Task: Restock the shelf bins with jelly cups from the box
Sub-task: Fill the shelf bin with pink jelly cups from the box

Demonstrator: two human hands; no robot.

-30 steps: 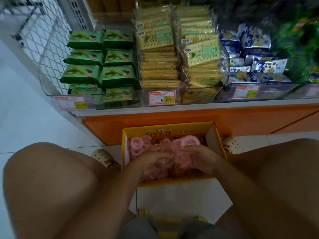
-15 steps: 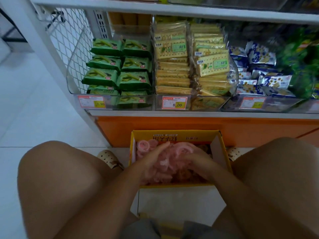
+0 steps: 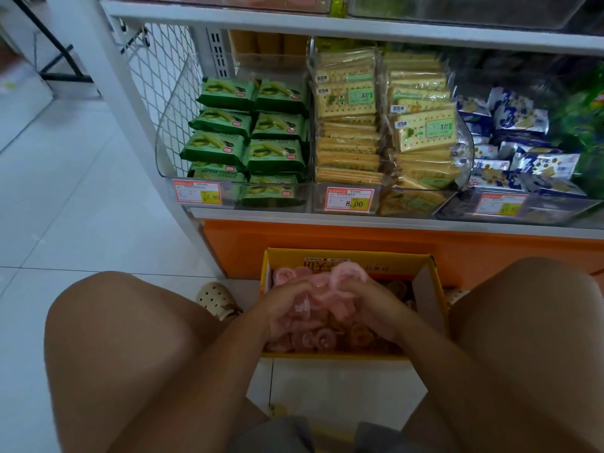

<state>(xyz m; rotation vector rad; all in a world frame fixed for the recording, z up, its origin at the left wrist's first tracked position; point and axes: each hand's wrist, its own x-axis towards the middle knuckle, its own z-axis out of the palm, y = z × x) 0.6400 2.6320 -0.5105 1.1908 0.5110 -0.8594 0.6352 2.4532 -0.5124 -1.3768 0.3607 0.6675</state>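
A yellow cardboard box (image 3: 346, 260) stands open on the floor between my knees, against the orange shelf base. Pink jelly cups (image 3: 313, 340) fill it. My left hand (image 3: 281, 308) and my right hand (image 3: 376, 308) are cupped together over the box, holding a heap of pink jelly cups (image 3: 330, 289) between them. The heap sits just above the cups left in the box. At the top edge of the frame, a clear shelf bin (image 3: 261, 1) with pink contents shows above the upper shelf board.
The low shelf carries clear bins of green cookie packs (image 3: 248, 138), yellow cracker packs (image 3: 385, 125) and blue-white packs (image 3: 519, 148), with price tags in front. A white shelf post (image 3: 124, 103) and wire mesh stand at left. White tiled floor lies left. My knees flank the box.
Both hands have closed around a heap of jelly cups and lifted it a little out of the box. The view has tilted up, showing more of the shelf above.
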